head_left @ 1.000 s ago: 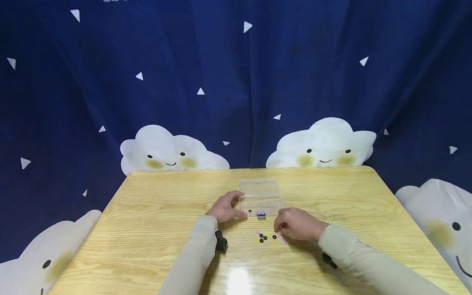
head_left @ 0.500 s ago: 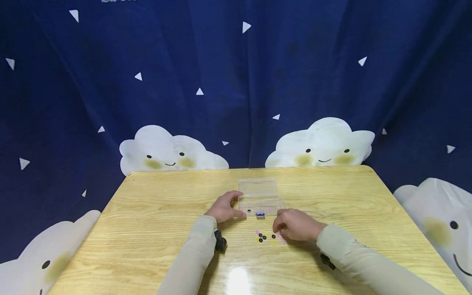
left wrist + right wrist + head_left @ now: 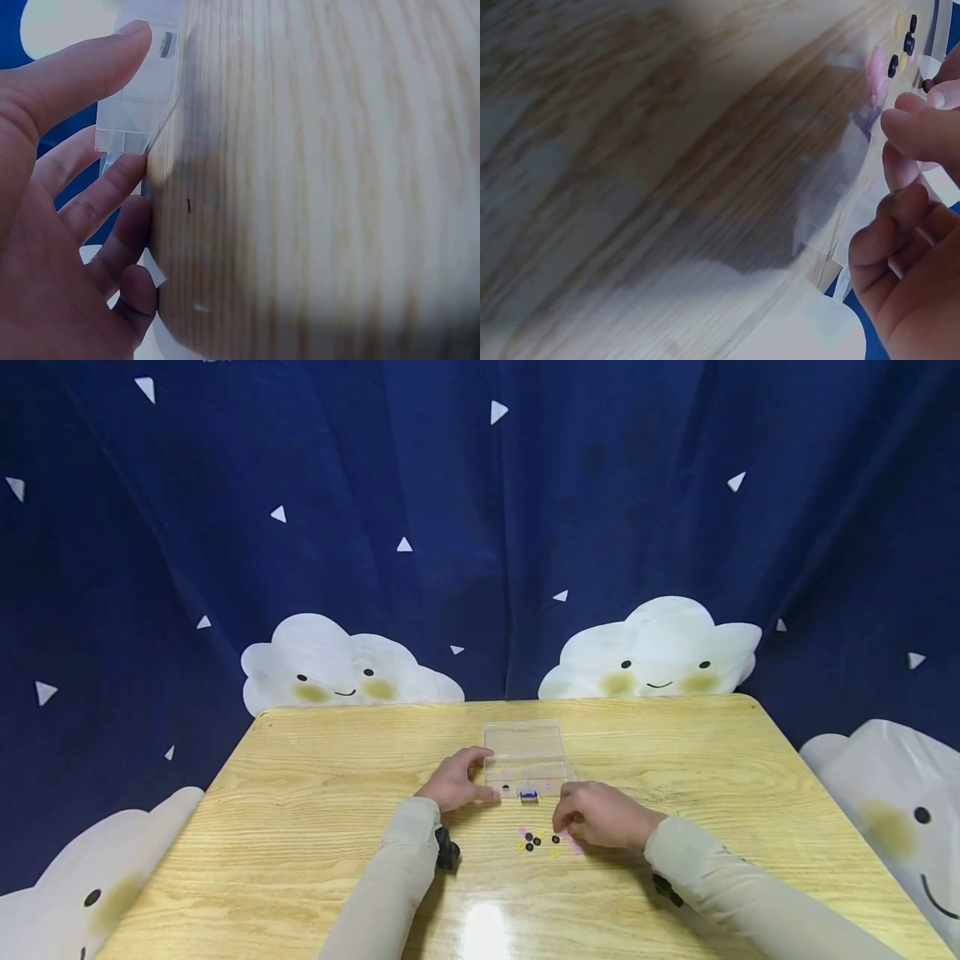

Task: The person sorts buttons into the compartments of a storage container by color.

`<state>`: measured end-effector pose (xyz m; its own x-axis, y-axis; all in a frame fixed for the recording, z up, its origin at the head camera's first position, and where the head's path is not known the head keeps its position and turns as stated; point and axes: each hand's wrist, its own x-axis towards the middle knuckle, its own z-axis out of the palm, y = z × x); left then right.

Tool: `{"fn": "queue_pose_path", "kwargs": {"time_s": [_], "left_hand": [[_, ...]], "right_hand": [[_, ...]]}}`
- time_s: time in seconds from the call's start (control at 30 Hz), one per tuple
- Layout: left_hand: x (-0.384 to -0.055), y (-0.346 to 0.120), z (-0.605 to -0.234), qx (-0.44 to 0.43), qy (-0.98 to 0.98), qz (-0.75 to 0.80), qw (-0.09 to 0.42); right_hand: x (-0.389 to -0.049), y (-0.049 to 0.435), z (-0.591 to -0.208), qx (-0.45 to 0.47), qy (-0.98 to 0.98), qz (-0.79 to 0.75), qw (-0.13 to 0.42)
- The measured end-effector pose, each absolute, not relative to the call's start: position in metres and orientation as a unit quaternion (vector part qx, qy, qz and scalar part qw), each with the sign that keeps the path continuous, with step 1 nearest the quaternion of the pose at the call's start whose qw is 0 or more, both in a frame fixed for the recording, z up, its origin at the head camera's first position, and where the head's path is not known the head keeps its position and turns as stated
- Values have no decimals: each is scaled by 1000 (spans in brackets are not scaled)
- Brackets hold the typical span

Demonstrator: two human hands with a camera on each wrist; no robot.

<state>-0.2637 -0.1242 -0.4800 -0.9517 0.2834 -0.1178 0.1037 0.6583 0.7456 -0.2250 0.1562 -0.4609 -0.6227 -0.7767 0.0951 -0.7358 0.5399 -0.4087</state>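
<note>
The left hand [image 3: 455, 782] gripped the near end of a clear box [image 3: 528, 772] between thumb and fingers, thumb at its front corner, probably to keep so light a thing from sliding. Rightward of that grip the lid [image 3: 522, 742] lay folded back, leaving the compartments reachable from above. Nearer the person, between the two hands, black discs [image 3: 529, 837] and yellow discs [image 3: 555, 853] lay loose on the wooden table [image 3: 322, 827], seemingly kept within short reach. Pink discs [image 3: 576, 846] lay just beside the right hand [image 3: 606, 814], whose fingers were curled; whether they pinched a disc could not be told.
</note>
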Motion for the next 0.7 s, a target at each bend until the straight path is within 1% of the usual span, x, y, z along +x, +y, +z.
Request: {"fn": "queue_pose_path", "kwargs": {"time_s": [0.3, 0.7], "left_hand": [[-263, -124, -479, 110, 905, 393, 117], [-263, -124, -477, 110, 905, 394, 118]], "right_hand": [[-226, 158, -464, -436, 872, -214, 58], [-228, 159, -470, -438, 874, -204, 44]]}}
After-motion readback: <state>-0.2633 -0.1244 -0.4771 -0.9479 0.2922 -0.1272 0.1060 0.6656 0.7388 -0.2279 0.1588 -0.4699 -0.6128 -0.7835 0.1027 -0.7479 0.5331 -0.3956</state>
